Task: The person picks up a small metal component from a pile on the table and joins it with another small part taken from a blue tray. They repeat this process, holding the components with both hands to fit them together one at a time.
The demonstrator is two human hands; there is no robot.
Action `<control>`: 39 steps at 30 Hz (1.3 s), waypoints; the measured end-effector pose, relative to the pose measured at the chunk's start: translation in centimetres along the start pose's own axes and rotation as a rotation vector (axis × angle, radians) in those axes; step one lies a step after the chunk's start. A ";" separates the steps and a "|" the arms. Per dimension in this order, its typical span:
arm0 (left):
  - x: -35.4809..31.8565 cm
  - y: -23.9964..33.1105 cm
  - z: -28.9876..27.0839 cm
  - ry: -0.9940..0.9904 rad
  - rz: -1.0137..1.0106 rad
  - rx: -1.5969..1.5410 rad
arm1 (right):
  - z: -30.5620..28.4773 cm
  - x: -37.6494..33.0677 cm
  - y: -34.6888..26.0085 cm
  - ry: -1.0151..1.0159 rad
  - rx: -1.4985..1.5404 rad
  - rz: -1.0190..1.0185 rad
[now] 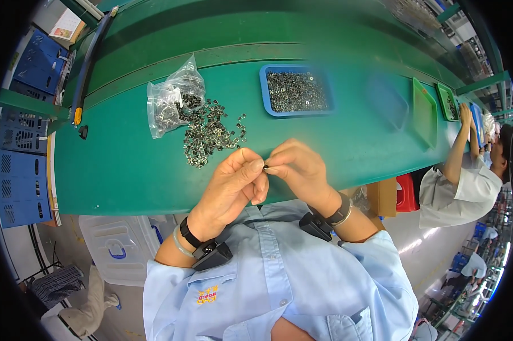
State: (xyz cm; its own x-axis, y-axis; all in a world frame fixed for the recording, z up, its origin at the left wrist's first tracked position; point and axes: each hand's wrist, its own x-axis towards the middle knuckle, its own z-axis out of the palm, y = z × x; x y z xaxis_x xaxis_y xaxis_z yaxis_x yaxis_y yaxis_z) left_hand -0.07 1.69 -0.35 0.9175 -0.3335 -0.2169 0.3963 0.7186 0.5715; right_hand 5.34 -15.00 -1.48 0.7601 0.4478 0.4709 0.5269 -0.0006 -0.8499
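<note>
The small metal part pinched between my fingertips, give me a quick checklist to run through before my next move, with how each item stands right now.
1. Small dark part pinched between both hands: ok, left hand and right hand meet on it at the fingertips.
2. Part's orientation: cannot tell, it is too small and mostly covered by the fingers.
3. Loose pile of metal parts within reach on the green bench: ok, it lies just beyond the left hand.
4. Clear plastic bag: ok, it is open beside the pile, with parts inside.
5. Blue tray: ok, it is filled with parts beyond the right hand.
6. Neighbouring person's arm: ok, well apart on the right.
</note>
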 end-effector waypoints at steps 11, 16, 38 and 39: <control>-0.1 0.2 0.3 0.006 0.015 0.082 | 0.3 -0.2 0.2 0.020 0.026 0.005; -0.1 0.5 0.8 0.003 0.025 0.034 | 0.1 0.0 0.2 0.018 0.052 0.013; 0.3 0.7 0.1 0.068 0.030 0.083 | -3.9 3.1 0.5 0.091 -0.303 -0.014; 0.0 0.6 -0.4 0.093 0.020 0.100 | -4.8 4.1 1.1 0.127 -0.397 -0.021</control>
State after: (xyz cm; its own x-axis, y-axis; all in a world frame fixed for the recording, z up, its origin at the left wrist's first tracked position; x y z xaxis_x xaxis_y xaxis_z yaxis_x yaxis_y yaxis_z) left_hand 0.15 2.37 -0.37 0.9262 -0.2583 -0.2746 0.3768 0.6588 0.6512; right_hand 10.81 -17.44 0.65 0.7756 0.3374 0.5335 0.6294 -0.3485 -0.6946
